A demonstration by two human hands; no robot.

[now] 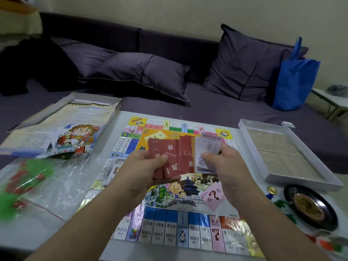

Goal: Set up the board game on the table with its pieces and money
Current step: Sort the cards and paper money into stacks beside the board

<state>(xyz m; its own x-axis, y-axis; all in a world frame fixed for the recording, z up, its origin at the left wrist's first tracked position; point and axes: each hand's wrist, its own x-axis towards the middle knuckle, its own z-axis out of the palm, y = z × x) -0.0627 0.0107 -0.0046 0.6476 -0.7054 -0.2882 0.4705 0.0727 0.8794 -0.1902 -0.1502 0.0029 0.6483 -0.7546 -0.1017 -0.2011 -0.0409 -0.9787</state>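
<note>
Probably a home: cushioned sofa (169, 95) behind table (120, 249).

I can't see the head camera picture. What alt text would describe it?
Two bare hands sort cards above a colourful game board: the left hand fans red cards, the right hand holds pale ones. A white tray and black spinner sit to the right.

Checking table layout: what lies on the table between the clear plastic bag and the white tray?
Head view: the game board, with both hands above it holding cards.
</note>
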